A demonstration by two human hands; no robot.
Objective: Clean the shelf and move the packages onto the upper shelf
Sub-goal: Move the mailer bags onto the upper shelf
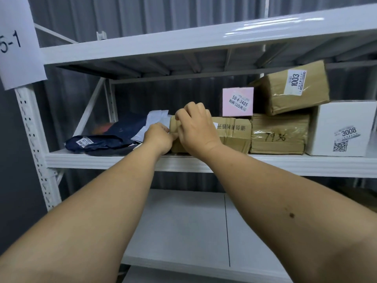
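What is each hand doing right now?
Left hand: grips the left end of the brown cardboard box.
Right hand: fingers curled over the same box's top.

Even, soft overhead light; glare streaks on the top shelf (pixel 234 35) above the grip, shadow beneath it; wide-angle bowing at edges, slight blur.

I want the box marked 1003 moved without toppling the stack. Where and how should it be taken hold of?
Take the brown box marked 1003 by its two short ends, one hand on each, coming from the open front of the shelf. It lies tilted on the taped box and white box, so lift it straight up; probably safer than dragging.
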